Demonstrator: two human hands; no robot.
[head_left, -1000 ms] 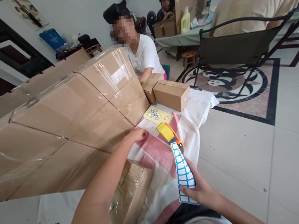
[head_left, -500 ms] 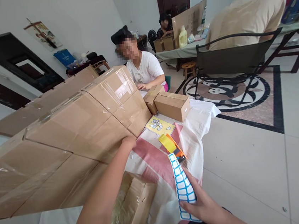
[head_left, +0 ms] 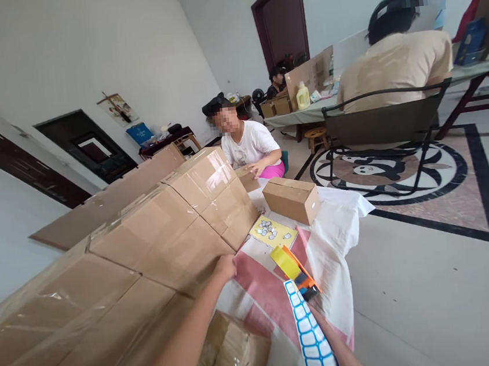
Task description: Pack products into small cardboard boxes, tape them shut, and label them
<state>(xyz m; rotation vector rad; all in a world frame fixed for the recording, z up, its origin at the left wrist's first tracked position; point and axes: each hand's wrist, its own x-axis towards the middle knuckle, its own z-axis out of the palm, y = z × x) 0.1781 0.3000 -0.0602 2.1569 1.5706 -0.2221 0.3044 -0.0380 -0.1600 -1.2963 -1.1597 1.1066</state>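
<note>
A sheet of white labels with blue borders [head_left: 311,333] is pinched in my right hand [head_left: 338,350], low in the view. My left hand [head_left: 226,268] rests against the lower side of the stacked cardboard boxes [head_left: 175,237]. Its fingers are bent and mostly hidden, so what they hold, if anything, does not show. Just beyond the label sheet lies an orange tape dispenser [head_left: 302,279] with a roll of yellow tape [head_left: 285,261]. Beneath my left forearm a taped cardboard box [head_left: 238,352] stands close to me.
A yellow sheet with small white scraps [head_left: 272,231] lies on the cloth-covered table [head_left: 259,283]. Behind it is a small closed carton [head_left: 290,198]. Across the table a person in white [head_left: 251,144] handles another small box [head_left: 247,178]. A chair [head_left: 389,124] stands to the right.
My view has tilted up, so the table sits lower in it. Across the table, the person's hand is now on one small box, which has shifted away from the other. I still hold the label sheet.
</note>
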